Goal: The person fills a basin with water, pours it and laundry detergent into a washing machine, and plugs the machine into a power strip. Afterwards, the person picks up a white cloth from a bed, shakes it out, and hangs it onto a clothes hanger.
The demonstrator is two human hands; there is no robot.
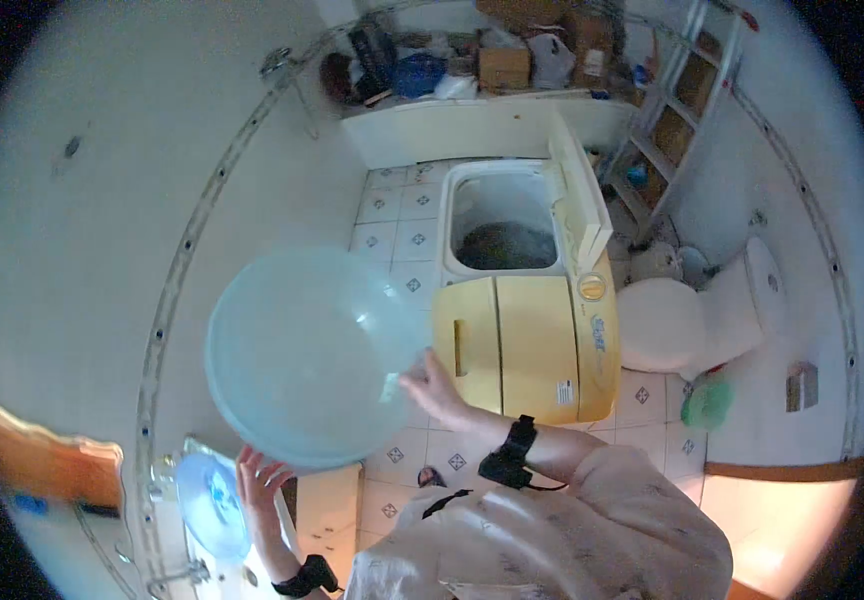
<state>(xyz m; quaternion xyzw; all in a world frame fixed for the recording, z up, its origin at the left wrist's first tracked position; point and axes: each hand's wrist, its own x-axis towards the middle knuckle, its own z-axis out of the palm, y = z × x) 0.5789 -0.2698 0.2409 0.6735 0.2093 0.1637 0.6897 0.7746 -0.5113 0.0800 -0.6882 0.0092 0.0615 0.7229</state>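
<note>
A large translucent pale-blue basin (302, 360) is held up in front of me, tilted so that its hollow faces me. It looks bare inside. My left hand (264, 485) grips the lower rim, with the fingers on the outer side. On the right edge, my right hand (437, 392) is closed around the rim, close to the yellow washing machine (537, 350). That machine has one lid (580, 190) raised, and its tub (507, 205) shows something dark at the bottom. Its other cover is down.
A small blue basin (214, 505) sits at the sink on the left. To the right are a white toilet (667, 325), a green basket-like thing (707, 403) and a stepladder (672, 120). Boxes (504, 68) and bags line the far ledge. The floor (382, 240) is tiled.
</note>
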